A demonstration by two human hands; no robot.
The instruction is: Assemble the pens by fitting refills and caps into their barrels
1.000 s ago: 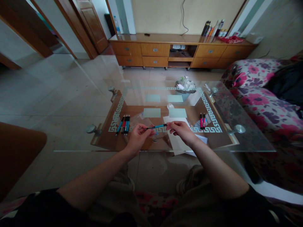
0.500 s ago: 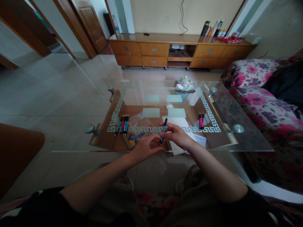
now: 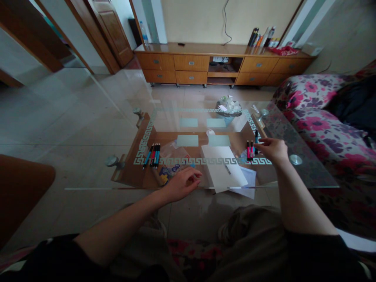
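Note:
My right hand (image 3: 273,149) pinches a blue and black pen (image 3: 256,141) at the right side of the glass table (image 3: 96,188). Just left of it, two pink and black pens (image 3: 249,150) lie side by side. Near the front edge, my left hand (image 3: 183,183) hovers with its fingers loosely curled and apart, holding nothing. To its left lies a group of several pens (image 3: 152,156), blue, pink and black. Whether the pen in my right hand touches the glass I cannot tell.
Under the glass, a shelf bears white paper (image 3: 221,166) and plastic packaging (image 3: 169,172). A filled waste basket (image 3: 228,111) stands beyond the table. A flowered sofa (image 3: 317,129) is on the right, a wooden cabinet (image 3: 190,62) along the far wall.
My right hand has carried the blue and black pen from the middle to the right, beside the two pink pens. My left hand, which was beside that pen, stays near the front edge.

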